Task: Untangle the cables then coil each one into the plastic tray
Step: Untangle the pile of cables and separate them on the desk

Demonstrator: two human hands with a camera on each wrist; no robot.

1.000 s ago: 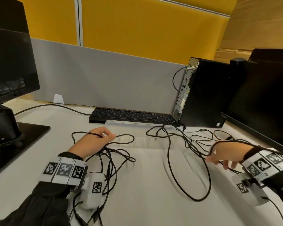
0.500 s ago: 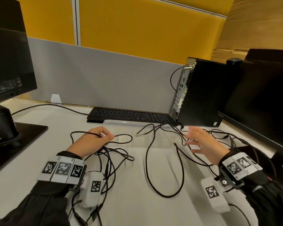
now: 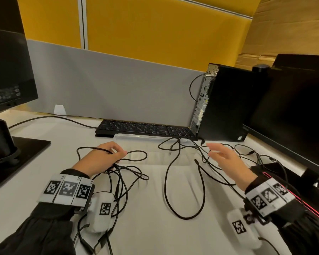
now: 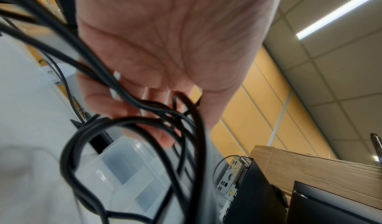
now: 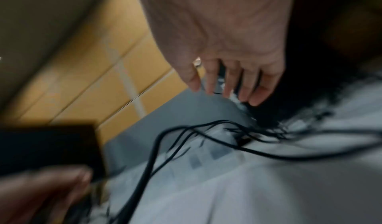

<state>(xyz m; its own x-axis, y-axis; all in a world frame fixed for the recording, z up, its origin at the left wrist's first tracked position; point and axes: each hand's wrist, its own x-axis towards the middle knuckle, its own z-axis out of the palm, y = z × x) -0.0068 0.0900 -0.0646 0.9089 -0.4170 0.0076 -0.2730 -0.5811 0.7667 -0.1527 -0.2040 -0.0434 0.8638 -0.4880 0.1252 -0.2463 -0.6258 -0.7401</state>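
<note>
Several thin black cables lie tangled across the white desk. My left hand grips a bundle of looped black cable at mid-left; in the left wrist view its fingers curl round several strands. My right hand hovers with fingers spread above the tangle at mid-right, holding nothing; the right wrist view is blurred, with the straight fingers over cables. The clear plastic tray lies in front of the keyboard, some cable draped over its right end.
A black keyboard sits behind the tray. A black desktop computer stands at the back right, a monitor at the right edge, another monitor and its base at the left. A grey partition closes the back.
My right hand has risen from the cables at the far right and moved left toward the tray, fingers spread. A long cable loop shifted left. My left hand has kept its grip in place.
</note>
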